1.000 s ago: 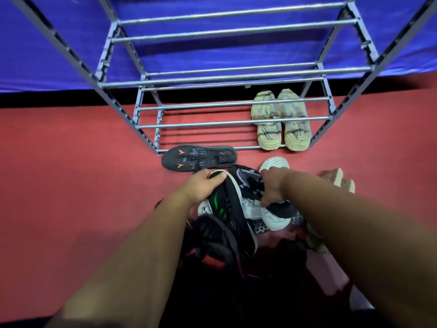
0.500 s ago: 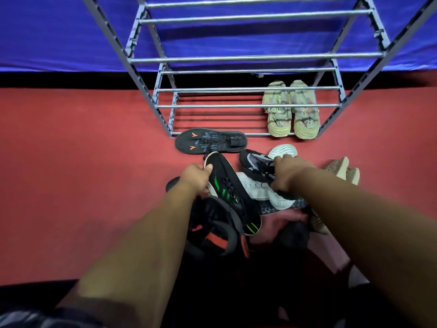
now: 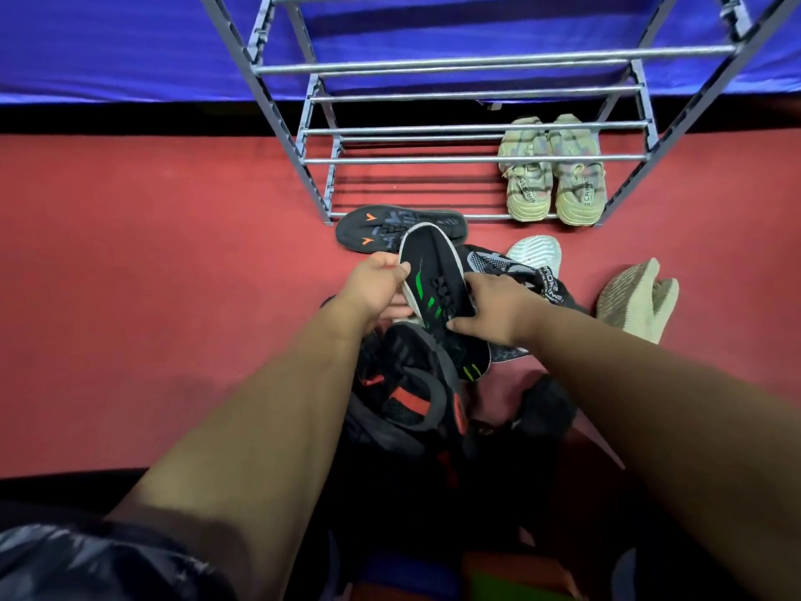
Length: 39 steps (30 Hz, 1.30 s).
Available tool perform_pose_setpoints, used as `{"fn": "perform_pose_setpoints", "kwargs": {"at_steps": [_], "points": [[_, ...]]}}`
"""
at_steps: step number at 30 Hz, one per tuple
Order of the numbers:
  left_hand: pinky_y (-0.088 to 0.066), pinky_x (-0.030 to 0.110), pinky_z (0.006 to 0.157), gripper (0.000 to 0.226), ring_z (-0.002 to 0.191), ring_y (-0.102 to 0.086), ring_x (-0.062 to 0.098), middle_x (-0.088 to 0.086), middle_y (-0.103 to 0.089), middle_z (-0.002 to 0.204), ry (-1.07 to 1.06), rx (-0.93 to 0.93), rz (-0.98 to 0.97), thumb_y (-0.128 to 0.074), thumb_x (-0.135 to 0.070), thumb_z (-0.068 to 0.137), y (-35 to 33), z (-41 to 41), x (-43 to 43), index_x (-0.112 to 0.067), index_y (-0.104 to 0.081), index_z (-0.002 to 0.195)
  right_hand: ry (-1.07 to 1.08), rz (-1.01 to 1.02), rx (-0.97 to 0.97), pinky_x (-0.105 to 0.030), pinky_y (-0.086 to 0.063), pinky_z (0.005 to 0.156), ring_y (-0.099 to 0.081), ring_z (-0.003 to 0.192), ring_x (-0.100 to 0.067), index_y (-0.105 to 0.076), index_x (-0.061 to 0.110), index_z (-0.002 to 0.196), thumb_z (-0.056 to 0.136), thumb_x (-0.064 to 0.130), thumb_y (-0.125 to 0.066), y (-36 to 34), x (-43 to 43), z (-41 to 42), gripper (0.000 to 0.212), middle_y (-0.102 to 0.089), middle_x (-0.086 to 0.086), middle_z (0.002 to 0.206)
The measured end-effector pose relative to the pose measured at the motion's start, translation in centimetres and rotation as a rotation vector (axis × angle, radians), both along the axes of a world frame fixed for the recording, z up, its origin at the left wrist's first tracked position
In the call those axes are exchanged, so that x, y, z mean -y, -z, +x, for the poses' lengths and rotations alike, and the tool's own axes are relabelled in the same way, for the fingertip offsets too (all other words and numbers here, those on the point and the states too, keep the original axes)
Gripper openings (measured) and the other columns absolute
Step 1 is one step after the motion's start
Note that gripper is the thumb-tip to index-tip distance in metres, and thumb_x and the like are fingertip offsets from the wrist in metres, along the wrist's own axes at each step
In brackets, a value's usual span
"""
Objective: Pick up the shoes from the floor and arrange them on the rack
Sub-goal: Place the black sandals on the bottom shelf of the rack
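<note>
Two grips on one shoe: your left grip (image 3: 377, 288) pinches the white sole edge of the black green-striped shoe (image 3: 433, 271), and your right grip (image 3: 498, 305) curls round its other side. The shoe is held tilted over the shoe pile on the red floor (image 3: 173, 275), near the rack (image 3: 477, 159) front edge. A beige pair (image 3: 550, 175) sits at the right end of the bottom tier.

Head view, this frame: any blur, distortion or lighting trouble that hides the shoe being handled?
Head view: black shoe with green stripes is sharp and well lit; wide-angle distortion splays the rack uprights and swells the forearms; rack bars cast striped shadows on the red floor; the frame's bottom is too dark for detail.
</note>
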<state>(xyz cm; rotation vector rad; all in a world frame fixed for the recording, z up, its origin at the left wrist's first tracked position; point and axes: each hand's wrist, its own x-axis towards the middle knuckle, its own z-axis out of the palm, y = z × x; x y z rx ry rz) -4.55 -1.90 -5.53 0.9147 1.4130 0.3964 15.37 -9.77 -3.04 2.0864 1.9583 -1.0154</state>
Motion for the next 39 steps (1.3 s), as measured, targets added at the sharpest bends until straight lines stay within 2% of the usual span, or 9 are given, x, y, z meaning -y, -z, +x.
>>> {"fn": "perform_pose_setpoints", "kwargs": {"at_steps": [6, 10, 15, 18, 22, 26, 32, 36, 39], "points": [[-0.067, 0.037, 0.076, 0.025, 0.088, -0.077, 0.026, 0.014, -0.077, 0.105, -0.126, 0.078, -0.067, -0.055, -0.026, 0.11, -1.7, -0.9, -1.3, -0.01, -0.06, 0.128, -0.013, 0.031, 0.096, -0.051, -0.047, 0.107, -0.053, 0.129, -0.041, -0.046, 0.012, 0.141, 0.083, 0.069, -0.07, 0.5, 0.1, -1.2, 0.085, -0.056, -0.018, 0.141], [-0.053, 0.031, 0.068, 0.012, 0.078, -0.066, 0.027, 0.017, -0.076, 0.103, 0.55, -0.622, -0.005, -0.062, -0.022, 0.092, -1.3, -3.5, -1.6, -0.013, -0.07, 0.09, -0.033, 0.069, 0.205, -0.05, -0.042, 0.108, -0.048, 0.13, -0.039, -0.045, 0.008, 0.139, 0.089, 0.055, -0.07, 0.9, 0.4, -2.3, 0.073, -0.049, -0.018, 0.137], [-0.047, 0.039, 0.106, 0.075, 0.126, -0.059, 0.029, 0.004, -0.056, 0.149, 0.893, -0.856, -0.148, -0.085, -0.04, 0.084, 0.4, -7.2, 1.3, -0.023, -0.055, 0.151, -0.183, 0.314, 0.273, -0.044, -0.043, 0.101, -0.049, 0.117, -0.032, -0.058, 0.013, 0.128, 0.091, 0.046, -0.061, 0.9, 0.5, -2.4, 0.049, -0.051, -0.009, 0.123], [-0.046, 0.042, 0.114, 0.07, 0.136, -0.053, 0.031, 0.003, -0.053, 0.151, 0.974, -1.016, 0.055, -0.085, -0.046, 0.083, 1.4, -8.2, 1.5, -0.039, -0.056, 0.146, -0.334, 0.351, 0.206, -0.042, -0.042, 0.099, -0.051, 0.115, -0.029, -0.064, 0.019, 0.126, 0.092, 0.05, -0.06, 1.0, 0.7, -3.2, 0.046, -0.057, -0.004, 0.121], [-0.048, 0.042, 0.108, 0.018, 0.127, -0.055, 0.027, -0.001, -0.064, 0.122, 0.88, -1.031, 0.228, -0.073, -0.038, 0.097, 1.1, -8.2, 1.2, -0.037, -0.068, 0.113, -0.459, 0.242, 0.154, -0.04, -0.041, 0.099, -0.053, 0.116, -0.026, -0.072, 0.026, 0.124, 0.096, 0.064, -0.053, 1.7, 1.6, -5.0, 0.05, -0.068, 0.002, 0.12], [-0.051, 0.043, 0.101, 0.004, 0.115, -0.059, 0.028, -0.003, -0.067, 0.114, 0.775, -0.898, 0.387, -0.068, -0.03, 0.099, 1.4, -7.6, 1.0, -0.031, -0.069, 0.102, -0.464, 0.02, 0.156, -0.04, -0.043, 0.095, -0.057, 0.113, -0.029, -0.072, 0.023, 0.113, 0.098, 0.069, -0.047, 2.0, 2.8, -6.1, 0.055, -0.072, -0.002, 0.109], [-0.046, 0.039, 0.095, 0.011, 0.119, -0.046, 0.029, -0.007, -0.049, 0.099, 0.485, -0.775, 0.604, -0.073, -0.036, 0.095, 0.9, -5.2, 0.1, -0.026, -0.068, 0.093, -0.094, -0.026, 0.004, -0.03, -0.043, 0.074, -0.067, 0.099, -0.035, -0.064, 0.016, 0.091, 0.1, 0.038, -0.059, 1.6, 2.3, -5.7, 0.024, -0.064, -0.009, 0.09], [-0.051, 0.046, 0.102, 0.068, 0.126, -0.057, 0.037, 0.013, -0.055, 0.137, 0.247, -0.929, 0.169, -0.065, -0.068, 0.091, -1.3, -3.7, -0.1, -0.015, -0.058, 0.134, 0.163, -0.115, -0.227, -0.028, -0.05, 0.067, -0.071, 0.077, -0.022, -0.074, 0.015, 0.097, 0.103, 0.018, -0.056, 1.1, 1.3, -5.2, 0.019, -0.078, -0.011, 0.092], [-0.061, 0.044, 0.088, 0.077, 0.111, -0.07, 0.038, 0.014, -0.061, 0.127, 0.282, -0.629, -0.365, -0.052, -0.084, 0.088, -1.6, -3.2, 2.0, -0.013, -0.064, 0.115, 0.111, -0.368, -0.287, -0.034, -0.057, 0.074, -0.071, 0.072, -0.021, -0.072, 0.016, 0.104, 0.104, 0.01, -0.05, 1.0, 1.7, -5.1, 0.022, -0.079, -0.011, 0.103]]}}
